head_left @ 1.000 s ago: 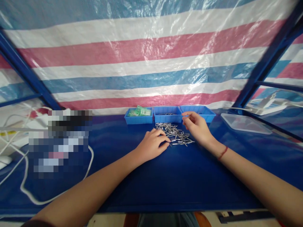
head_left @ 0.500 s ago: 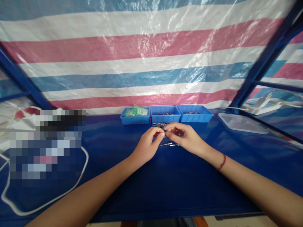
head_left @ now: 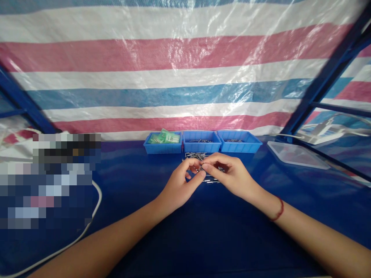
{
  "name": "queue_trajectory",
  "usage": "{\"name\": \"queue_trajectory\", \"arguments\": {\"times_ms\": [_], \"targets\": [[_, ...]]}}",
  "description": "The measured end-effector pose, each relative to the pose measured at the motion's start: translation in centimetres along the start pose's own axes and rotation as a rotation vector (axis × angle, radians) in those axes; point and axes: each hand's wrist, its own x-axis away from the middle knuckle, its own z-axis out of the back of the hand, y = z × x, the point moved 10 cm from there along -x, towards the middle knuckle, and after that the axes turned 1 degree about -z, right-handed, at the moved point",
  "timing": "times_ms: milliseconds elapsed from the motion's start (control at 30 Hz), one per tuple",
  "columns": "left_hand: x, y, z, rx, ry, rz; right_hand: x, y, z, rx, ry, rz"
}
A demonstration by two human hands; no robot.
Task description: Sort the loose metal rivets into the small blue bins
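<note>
Several thin metal pieces (head_left: 213,180) lie in a loose pile on the blue table, under and around my fingertips. My left hand (head_left: 184,183) is closed, its thumb and fingertips drawn together over the pile. Touching it or nearly so, my right hand (head_left: 228,173) pinches with thumb and forefinger. What either hand holds is too small to make out. Behind the pile stand three blue bins: the left bin (head_left: 162,148) holds green-and-clear packets (head_left: 168,136), while the middle bin (head_left: 201,146) and the right bin (head_left: 240,147) hold small metal pieces.
A clear plastic lid or tray (head_left: 297,154) lies at the right. A white cable (head_left: 97,197) curves over the table (head_left: 185,247) at the left, beside a blurred-out area. White power strips (head_left: 324,133) are at the far right. Blue frame posts and a striped sheet stand behind.
The camera view has shifted slightly. My hands have come closer together, with the left thumb nearer the right fingertips.
</note>
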Motion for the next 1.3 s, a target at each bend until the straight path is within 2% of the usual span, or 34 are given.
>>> {"name": "queue_trajectory", "arguments": {"times_ms": [167,333,500,600,667,767,900,1000,1167,1300], "targets": [[0.0,-0.3,-0.2,-0.056,-0.019,0.020,0.2,-0.8,0.1,0.136,0.014,0.073],[-0.1,0.2,1.1,-0.082,0.091,-0.017,0.0,-0.6,0.5,0.191,0.044,0.081],[0.1,0.4,2.3,-0.097,0.188,-0.040,0.1,-0.8,-0.4,0.237,-0.038,0.116],[0.1,0.5,2.1,-0.091,0.177,-0.066,0.3,-1.0,-1.4,0.245,-0.113,0.147],[0.1,0.4,1.8,-0.070,0.166,-0.071,0.1,-0.1,-1.5,0.178,-0.118,0.084],[0.2,0.3,1.6,-0.088,0.155,-0.063,-0.6,2.9,0.3,-0.018,0.024,-0.110],[0.3,1.0,0.9,-0.248,0.085,-0.115,-0.6,8.1,4.9,-0.247,0.365,-0.375],[0.2,1.0,0.0,-0.377,-0.011,-0.125,-0.1,10.8,7.9,-0.344,0.538,-0.484],[0.2,-0.3,-0.5,-0.572,-0.096,-0.017,0.3,12.7,10.3,-0.357,0.637,-0.557],[0.2,-0.5,-1.0,-0.650,-0.154,-0.009,0.6,12.8,9.7,-0.397,0.640,-0.607]]}}
